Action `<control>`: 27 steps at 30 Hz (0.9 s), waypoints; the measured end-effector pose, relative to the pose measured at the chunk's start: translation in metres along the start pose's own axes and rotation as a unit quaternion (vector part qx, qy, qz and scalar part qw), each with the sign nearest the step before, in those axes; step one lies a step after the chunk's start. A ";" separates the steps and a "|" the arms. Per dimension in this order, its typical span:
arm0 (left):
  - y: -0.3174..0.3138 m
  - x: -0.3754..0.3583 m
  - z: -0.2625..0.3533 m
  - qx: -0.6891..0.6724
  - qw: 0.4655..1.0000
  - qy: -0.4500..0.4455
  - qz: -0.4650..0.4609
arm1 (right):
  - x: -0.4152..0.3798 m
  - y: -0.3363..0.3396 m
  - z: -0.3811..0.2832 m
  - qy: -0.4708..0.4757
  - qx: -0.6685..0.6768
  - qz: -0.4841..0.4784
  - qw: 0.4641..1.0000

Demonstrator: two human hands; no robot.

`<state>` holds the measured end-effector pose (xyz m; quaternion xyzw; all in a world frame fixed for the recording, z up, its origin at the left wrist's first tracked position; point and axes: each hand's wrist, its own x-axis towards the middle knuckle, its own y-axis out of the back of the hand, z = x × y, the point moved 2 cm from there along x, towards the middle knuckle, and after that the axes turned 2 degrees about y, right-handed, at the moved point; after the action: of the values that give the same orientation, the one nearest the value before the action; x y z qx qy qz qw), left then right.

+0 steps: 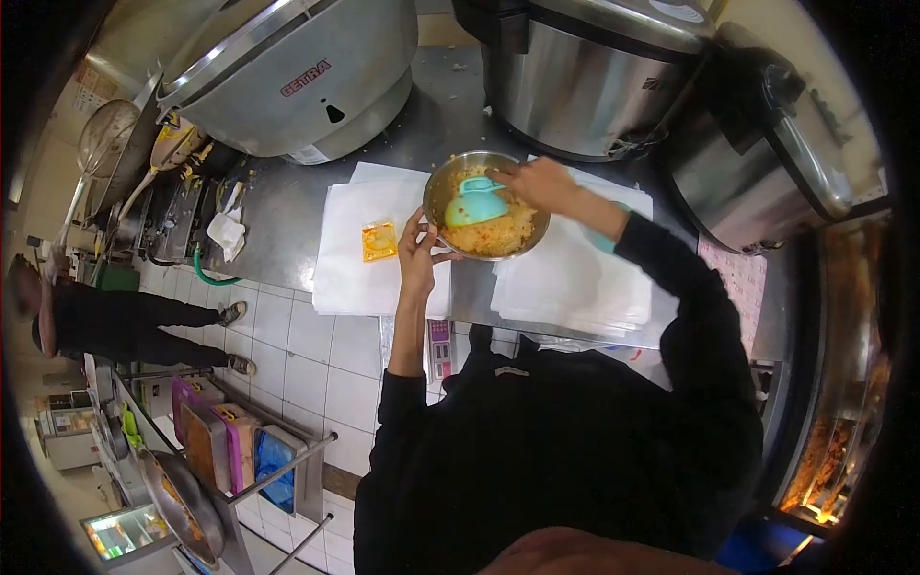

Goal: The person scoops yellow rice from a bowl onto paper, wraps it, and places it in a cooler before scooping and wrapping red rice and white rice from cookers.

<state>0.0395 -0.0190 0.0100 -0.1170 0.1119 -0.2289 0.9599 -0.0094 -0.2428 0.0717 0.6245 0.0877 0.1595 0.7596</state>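
A steel mixing bowl point(438, 196) holds orange-tinted fried rice point(500, 235) and is tilted a little over the counter. My left hand point(419, 251) grips its left side, thumb and fingers around the wall. With closed fingers, my right hand point(539, 185) has the handle of a turquoise scoop point(476, 209), whose rounded bowl faces up amid the rice. To the left, a sachet with orange contents point(379, 241) lies on a stack of white paper sheets point(345, 206). Another paper stack point(575, 283) is at the right, and a turquoise item point(604, 241) is partly covered by my right forearm.
A large grey cooker point(316, 105) and steel rice cookers point(585, 91) point(757, 163) line the back of the steel counter point(278, 220). A person in black point(125, 326) stands at the far left. A wok point(182, 508) sits lower left; a lit food case point(834, 422) is at the right.
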 end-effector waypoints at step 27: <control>-0.044 -0.022 0.003 -0.060 0.995 -0.062 0.042 | -0.034 -0.001 0.008 -0.193 0.125 -0.099 0.968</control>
<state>0.0034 -0.0465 0.0289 -0.1832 0.0703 -0.1738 0.9650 -0.0383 -0.2627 0.0703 0.7216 0.0204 -0.0522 0.6900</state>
